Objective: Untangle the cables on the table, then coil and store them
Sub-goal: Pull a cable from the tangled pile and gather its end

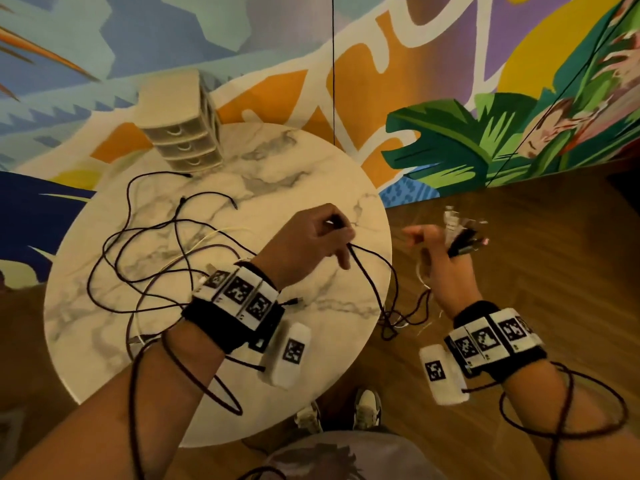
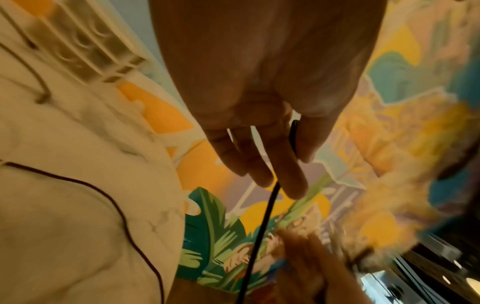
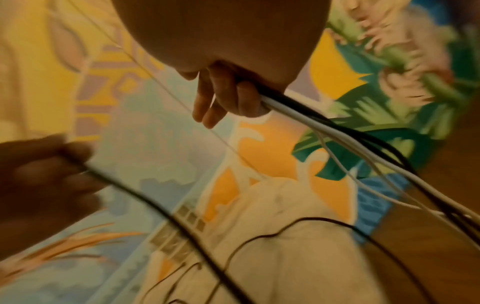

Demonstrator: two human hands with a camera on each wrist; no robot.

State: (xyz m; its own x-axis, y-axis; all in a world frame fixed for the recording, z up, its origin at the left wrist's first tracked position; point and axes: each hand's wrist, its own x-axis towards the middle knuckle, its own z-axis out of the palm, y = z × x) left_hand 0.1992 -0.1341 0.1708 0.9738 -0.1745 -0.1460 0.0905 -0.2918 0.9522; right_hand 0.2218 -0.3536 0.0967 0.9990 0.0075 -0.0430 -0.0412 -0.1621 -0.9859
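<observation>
I'm untangling: my left hand (image 1: pixel 311 237) pinches one dark cable (image 1: pixel 372 271), my right hand (image 1: pixel 446 258) grips a bundle of cable ends (image 1: pixel 464 237). Next, I'd draw that cable free of the tangle (image 1: pixel 166 258).

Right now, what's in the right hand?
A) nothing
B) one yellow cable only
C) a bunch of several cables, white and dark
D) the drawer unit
C: the right hand grips a bunch of cables, white and dark strands running out together from its curled fingers, held off the table's edge in the head view.
</observation>
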